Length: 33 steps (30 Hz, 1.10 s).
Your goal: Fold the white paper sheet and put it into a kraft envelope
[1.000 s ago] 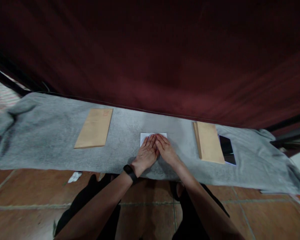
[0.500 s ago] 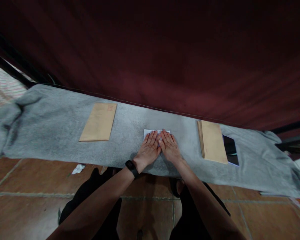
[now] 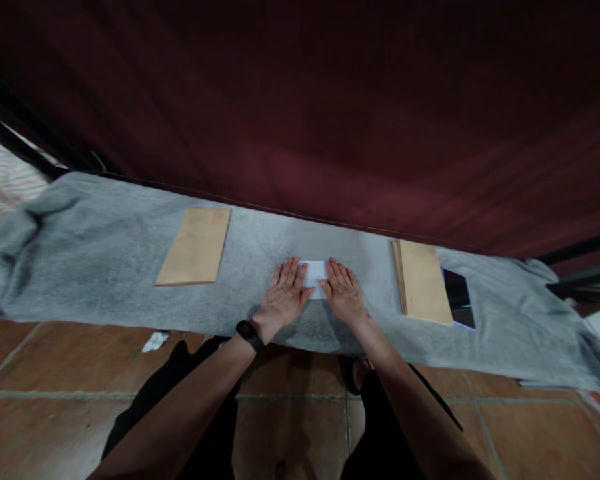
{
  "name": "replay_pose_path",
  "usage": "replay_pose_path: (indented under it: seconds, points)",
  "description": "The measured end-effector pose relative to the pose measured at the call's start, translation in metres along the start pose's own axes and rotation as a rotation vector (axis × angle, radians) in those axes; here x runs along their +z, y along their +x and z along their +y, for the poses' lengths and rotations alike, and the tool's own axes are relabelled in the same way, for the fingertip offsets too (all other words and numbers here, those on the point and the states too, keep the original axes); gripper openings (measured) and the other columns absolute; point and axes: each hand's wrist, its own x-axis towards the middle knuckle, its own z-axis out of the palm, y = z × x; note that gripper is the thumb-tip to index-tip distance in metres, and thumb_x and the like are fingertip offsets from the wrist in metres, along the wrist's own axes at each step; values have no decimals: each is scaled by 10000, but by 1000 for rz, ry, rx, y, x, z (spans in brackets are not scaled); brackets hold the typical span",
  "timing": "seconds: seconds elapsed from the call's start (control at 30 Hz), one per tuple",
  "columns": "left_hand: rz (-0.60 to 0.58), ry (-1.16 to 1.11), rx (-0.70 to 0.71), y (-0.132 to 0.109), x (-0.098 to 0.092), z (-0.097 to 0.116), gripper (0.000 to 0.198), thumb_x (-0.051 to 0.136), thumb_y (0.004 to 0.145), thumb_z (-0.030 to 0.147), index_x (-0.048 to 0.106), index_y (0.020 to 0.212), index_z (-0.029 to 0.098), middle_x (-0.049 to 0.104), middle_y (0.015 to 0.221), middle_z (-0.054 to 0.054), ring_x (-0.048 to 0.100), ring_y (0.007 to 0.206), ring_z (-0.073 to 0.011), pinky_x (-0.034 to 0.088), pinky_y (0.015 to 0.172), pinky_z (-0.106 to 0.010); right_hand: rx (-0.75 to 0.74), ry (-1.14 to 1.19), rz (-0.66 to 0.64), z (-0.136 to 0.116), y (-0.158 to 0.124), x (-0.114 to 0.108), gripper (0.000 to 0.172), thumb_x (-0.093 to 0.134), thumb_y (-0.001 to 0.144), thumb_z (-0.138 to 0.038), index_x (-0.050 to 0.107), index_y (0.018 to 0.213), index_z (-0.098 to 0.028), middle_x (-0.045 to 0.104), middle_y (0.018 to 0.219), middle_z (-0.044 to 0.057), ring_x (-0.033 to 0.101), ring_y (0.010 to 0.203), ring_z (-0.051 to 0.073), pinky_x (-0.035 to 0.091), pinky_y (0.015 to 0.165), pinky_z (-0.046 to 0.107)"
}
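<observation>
Midway along the grey cloth [image 3: 260, 237], white paper [image 3: 315, 275] lies partly beneath the flattened left hand [image 3: 283, 298] and right hand [image 3: 345, 297], thumbs out, neither gripping: light, crease-prone stuff by its look, best taken by the far edge.

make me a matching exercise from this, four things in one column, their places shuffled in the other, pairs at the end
1. white paper
2. dark-screened phone
3. black wristband
4. crumpled white scrap

A. around the left wrist
B. on the tiled floor
C. partly covered by the left hand and right hand
D. right of the envelope stack

Pairs: 1-C, 2-D, 3-A, 4-B
</observation>
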Motion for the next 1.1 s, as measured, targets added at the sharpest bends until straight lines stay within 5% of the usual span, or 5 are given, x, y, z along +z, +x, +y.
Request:
replay_pose_path:
  seconds: [0.7,0.9,1.1]
  points:
    - [3,176,-31,-10,-16,-22,621,302,1026,383,340,1547,48,330,1616,-195,212,1539,-305,123,1258,-534,97,-17,-25,20,-7,-5,585,304,1057,-397,321,1576,-127,305,1642,107,272,1518,268,191,1239,478]
    - [52,227,104,-8,-20,-7,577,297,1036,322,361,1524,22,325,1619,-190,217,1538,-278,188,1267,-490,121,66,9,16,2,-12,588,264,1059,-394,393,1534,-72,358,1612,154,289,1515,263,218,1241,491]
    - [-15,170,246,-12,-1,20,559,355,1025,331,410,1493,30,354,1604,-193,266,1522,-262,242,1255,-455,-93,261,-9,-8,6,-15,578,203,1073,-438,364,1562,-175,365,1619,79,265,1526,184,252,1253,449]
